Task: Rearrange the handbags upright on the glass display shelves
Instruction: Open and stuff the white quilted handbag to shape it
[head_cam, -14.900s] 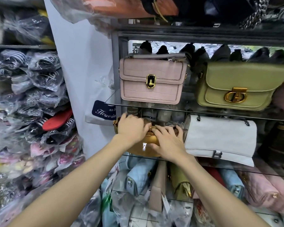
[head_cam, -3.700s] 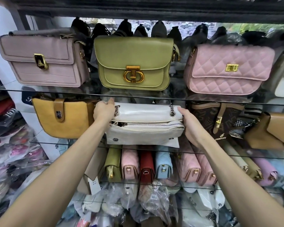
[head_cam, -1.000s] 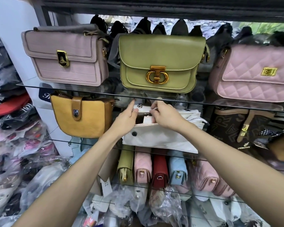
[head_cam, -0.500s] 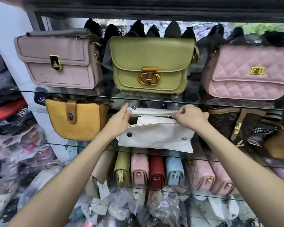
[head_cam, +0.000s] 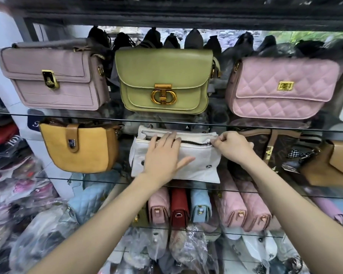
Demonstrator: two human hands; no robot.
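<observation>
On the middle glass shelf (head_cam: 99, 177), between a mustard bag (head_cam: 79, 149) and a brown patterned bag (head_cam: 265, 147), we find the white handbag (head_cam: 196, 161) standing with its zippered top open toward us. Our left hand (head_cam: 162, 155) lies flat across its front, fingers straight and spread, pressing the leather. Our right hand (head_cam: 232, 145) has its grip closed on the zipper pull (head_cam: 208, 143) at the bag's right end, pinched between thumb and fingers.

Directly above, the edge of the upper glass shelf (head_cam: 265, 128) runs just over the white handbag's top. That shelf carries three upright bags: a mauve bag (head_cam: 53, 80) at left, an olive-green bag (head_cam: 162, 80) in the middle, and a quilted pink bag (head_cam: 281, 86) at right. Dark bags hang behind them.

Below, a lower shelf holds a tight row of small bags turned end-on, among them a red bag (head_cam: 179, 208) between a pink one and a pale blue one. A tan bag (head_cam: 329, 163) sits at far right. Plastic-wrapped goods (head_cam: 18, 194) crowd the left side.
</observation>
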